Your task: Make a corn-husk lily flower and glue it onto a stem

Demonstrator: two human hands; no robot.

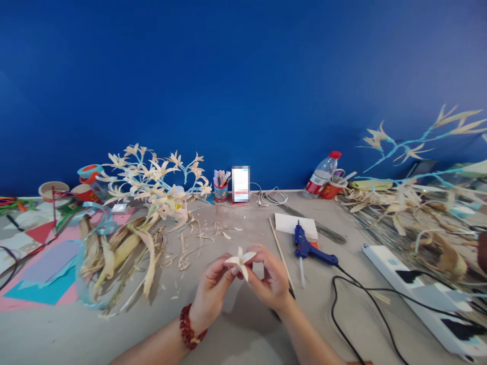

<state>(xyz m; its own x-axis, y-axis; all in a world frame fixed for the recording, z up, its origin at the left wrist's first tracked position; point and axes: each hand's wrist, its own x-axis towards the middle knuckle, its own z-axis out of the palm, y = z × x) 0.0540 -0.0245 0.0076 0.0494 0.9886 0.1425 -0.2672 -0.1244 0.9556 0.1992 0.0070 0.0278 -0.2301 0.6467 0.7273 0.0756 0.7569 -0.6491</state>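
A small cream flower (240,260) with pointed petals, seemingly made of dried husk, is held up over the middle of the table. My left hand (213,286), with a red bead bracelet at the wrist, pinches it from the left near its base. From the right, my right hand (272,279) pinches it too, thumb and forefinger at a petal. The flower's underside is hidden by my fingers. A blue glue gun (304,243) lies just right of my hands, its nozzle against a white box (285,223). A thin wooden stick (277,243) lies beside my right hand.
Dried husks (129,253) and finished flower branches (152,177) fill the left, beside coloured paper (49,263). Right are a white power strip (411,294), black cables (365,289) and more husk strips (403,197). A bottle (323,175), pen cup (220,191) and phone (240,185) stand behind.
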